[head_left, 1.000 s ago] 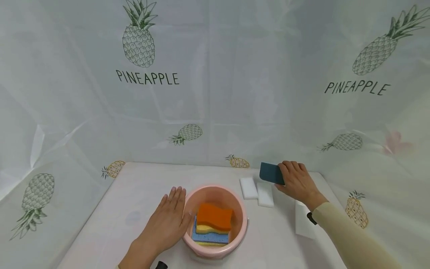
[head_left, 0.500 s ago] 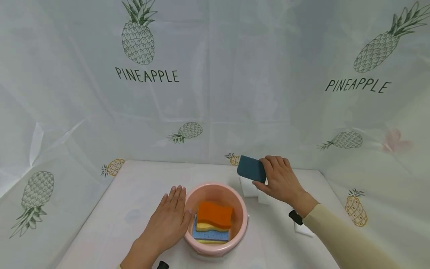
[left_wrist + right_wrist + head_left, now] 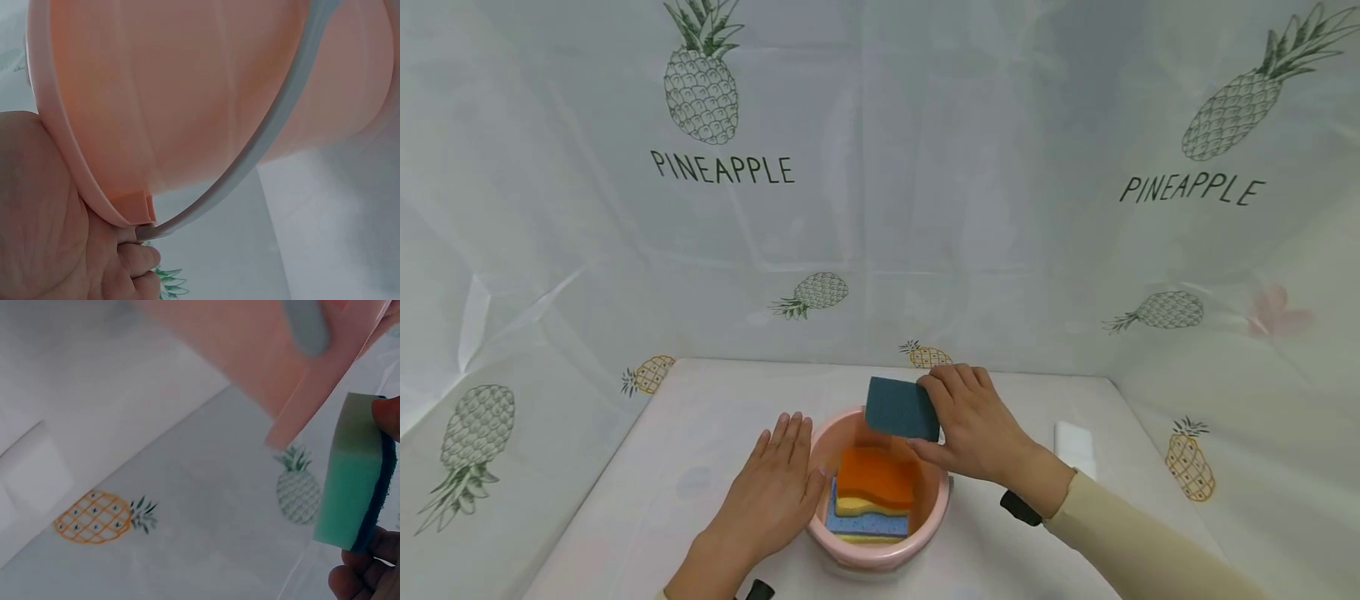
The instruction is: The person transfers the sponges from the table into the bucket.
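A pink bucket point(image 3: 828, 533) stands on the white table, holding a stack of sponges with an orange one point(image 3: 876, 479) on top, then yellow and blue. My left hand point(image 3: 773, 496) lies flat with straight fingers against the bucket's left side; the left wrist view shows the bucket wall point(image 3: 206, 94) and its grey handle point(image 3: 275, 125) close up. My right hand point(image 3: 973, 429) grips a dark teal sponge point(image 3: 901, 408) above the bucket's far rim. In the right wrist view the sponge point(image 3: 353, 481) shows a green body with a dark scouring face, pinched between thumb and fingers.
A white sponge block point(image 3: 1075, 442) lies on the table to the right of my right arm. A translucent curtain printed with pineapples point(image 3: 700, 79) closes in the table on three sides. The table edge runs along the back, near the curtain.
My right hand has carried the teal sponge leftward from the table's right side to above the bucket. It now hides the two white blocks behind the bucket. The left hand has stayed put.
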